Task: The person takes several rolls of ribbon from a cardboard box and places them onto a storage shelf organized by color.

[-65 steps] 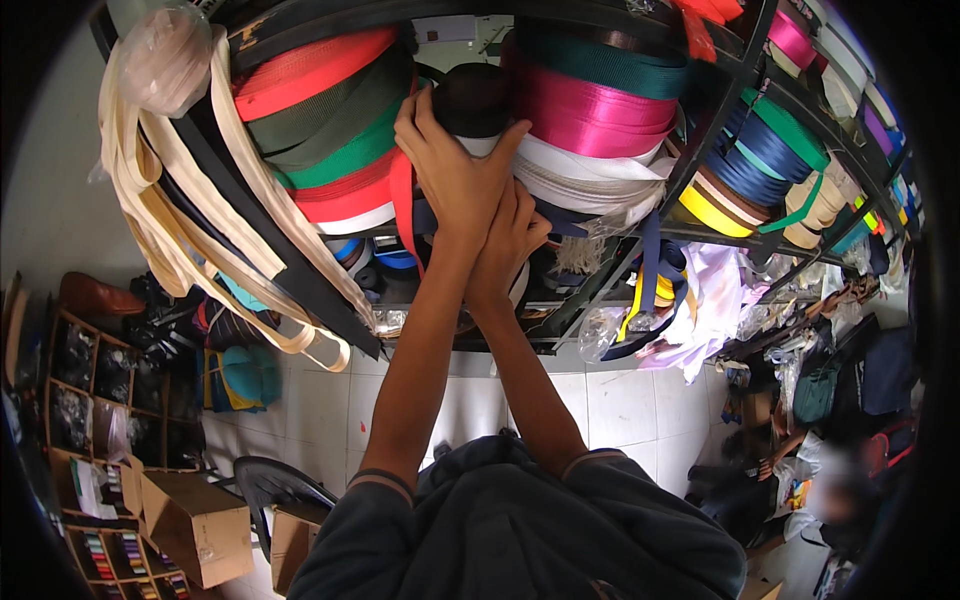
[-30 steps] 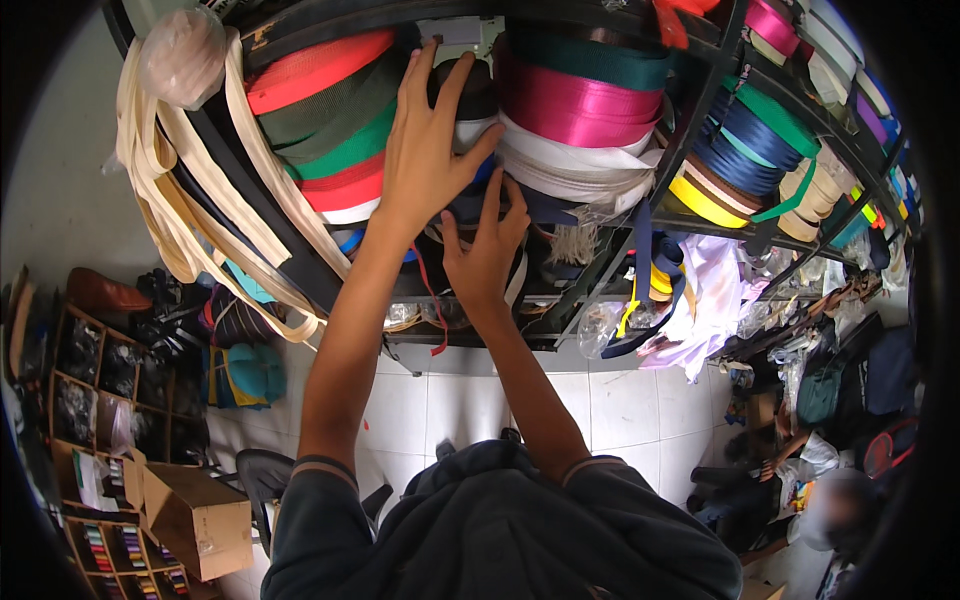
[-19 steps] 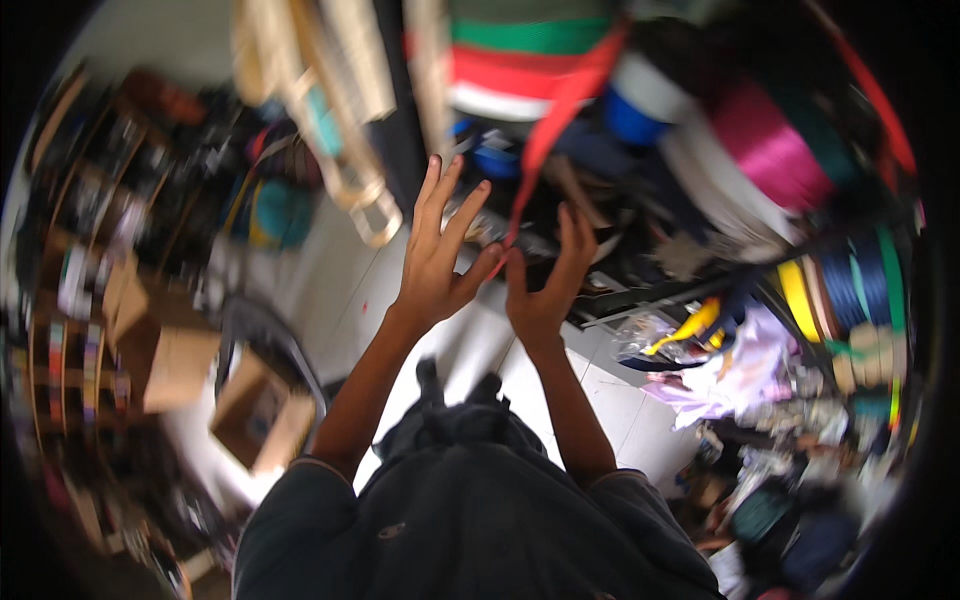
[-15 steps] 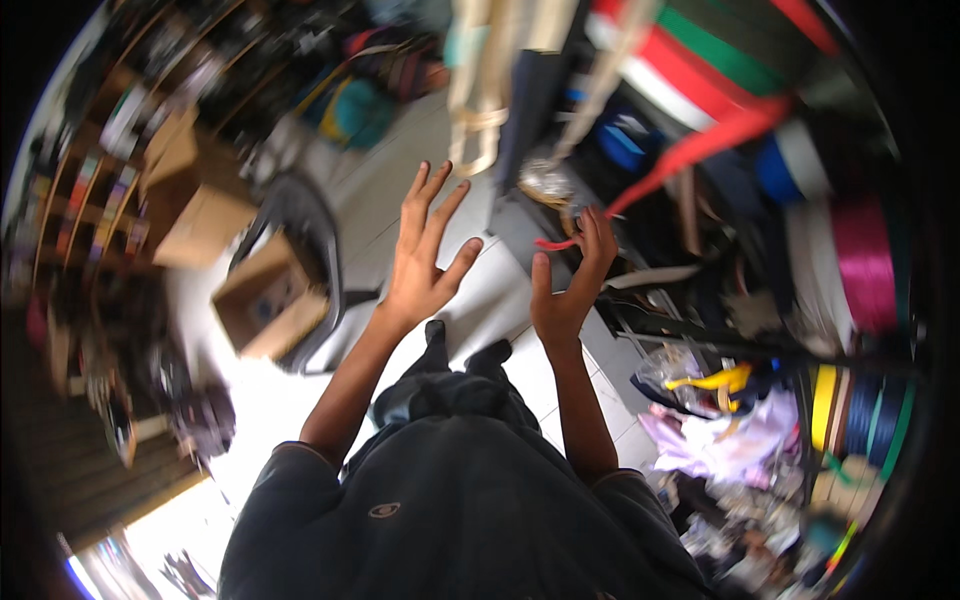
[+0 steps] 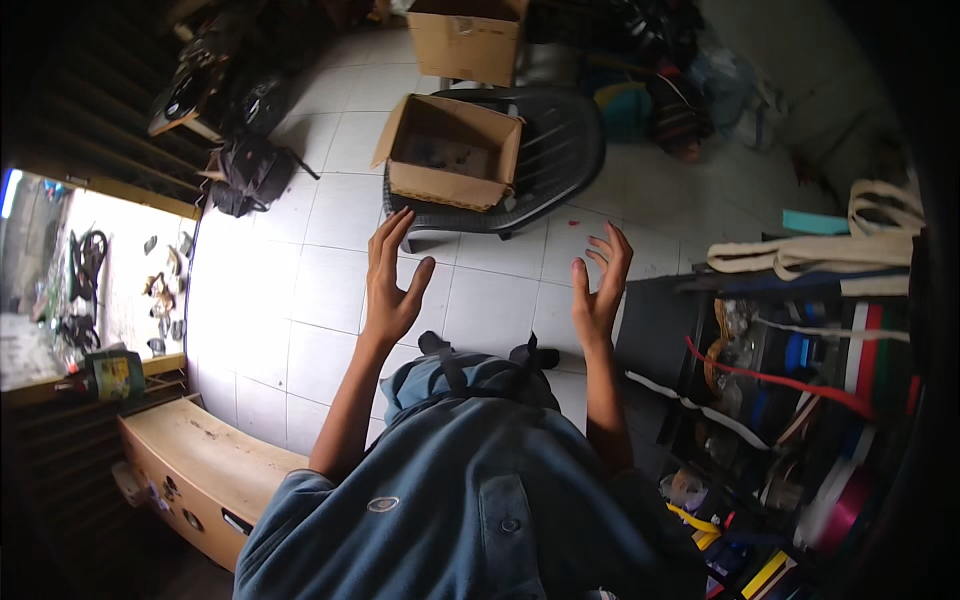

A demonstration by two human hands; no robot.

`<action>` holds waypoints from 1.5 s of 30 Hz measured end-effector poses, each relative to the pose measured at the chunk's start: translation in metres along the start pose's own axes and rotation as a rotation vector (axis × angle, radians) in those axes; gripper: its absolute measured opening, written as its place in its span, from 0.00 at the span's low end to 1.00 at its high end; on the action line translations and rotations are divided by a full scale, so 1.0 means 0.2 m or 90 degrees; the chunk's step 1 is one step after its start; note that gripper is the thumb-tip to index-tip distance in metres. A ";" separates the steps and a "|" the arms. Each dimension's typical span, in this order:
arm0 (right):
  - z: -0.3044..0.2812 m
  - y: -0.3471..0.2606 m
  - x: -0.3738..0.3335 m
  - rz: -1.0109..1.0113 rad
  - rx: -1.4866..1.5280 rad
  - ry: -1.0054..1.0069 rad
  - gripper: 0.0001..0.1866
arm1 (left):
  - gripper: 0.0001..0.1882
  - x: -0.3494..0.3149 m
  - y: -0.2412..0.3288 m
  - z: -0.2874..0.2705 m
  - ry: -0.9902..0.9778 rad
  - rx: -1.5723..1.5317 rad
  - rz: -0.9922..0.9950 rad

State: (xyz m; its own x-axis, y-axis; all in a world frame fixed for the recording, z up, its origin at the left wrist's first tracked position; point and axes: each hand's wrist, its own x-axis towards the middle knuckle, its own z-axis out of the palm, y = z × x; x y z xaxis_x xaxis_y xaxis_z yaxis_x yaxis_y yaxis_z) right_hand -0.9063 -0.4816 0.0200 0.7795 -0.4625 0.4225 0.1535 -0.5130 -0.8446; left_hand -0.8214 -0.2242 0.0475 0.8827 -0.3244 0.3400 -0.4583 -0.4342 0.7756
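My left hand (image 5: 393, 285) is raised over the tiled floor, fingers up and thumb apart, holding nothing. Level with it on the right, my right hand (image 5: 603, 284) is also empty, its fingers loosely curved and the thumb apart. Beyond my left hand an open cardboard box (image 5: 452, 180) rests on a black plastic chair (image 5: 560, 150). Small items too dim to name lie inside the box. Neither hand touches the box or the chair.
Another cardboard box (image 5: 465, 45) stands behind the chair. To the right, a dark rack (image 5: 660, 330) holds rolls and hanging strips, including a red strap (image 5: 780, 378) and cream webbing (image 5: 800, 258). A black backpack (image 5: 255, 175) lies at left, with a wooden cabinet (image 5: 215, 450) nearer.
My view has swung left, away from the rack of ribbons toward the chair and box. Both hands stay raised and empty, and the right one is now away from the red strap.
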 end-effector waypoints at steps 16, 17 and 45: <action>1.87 -0.37 0.27 -0.021 0.264 -0.351 0.22 | 0.10 -0.34 -0.92 -1.12 0.340 0.011 -0.350; 1.99 -0.36 0.30 -0.010 0.286 -0.355 0.21 | 0.10 -0.32 -0.96 -1.15 0.343 0.019 -0.367; 3.99 -0.13 2.35 0.082 0.234 -0.210 0.25 | 0.13 2.60 -2.81 -1.94 0.132 -0.128 -0.298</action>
State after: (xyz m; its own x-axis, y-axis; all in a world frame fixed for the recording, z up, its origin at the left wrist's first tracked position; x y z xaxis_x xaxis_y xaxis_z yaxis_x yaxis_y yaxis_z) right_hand -0.0584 -0.1084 -0.0210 0.9473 -0.2217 0.2312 0.2010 -0.1508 -0.9679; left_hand -0.0651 0.1781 -0.0051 0.9988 0.0454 0.0163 -0.0011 -0.3171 0.9484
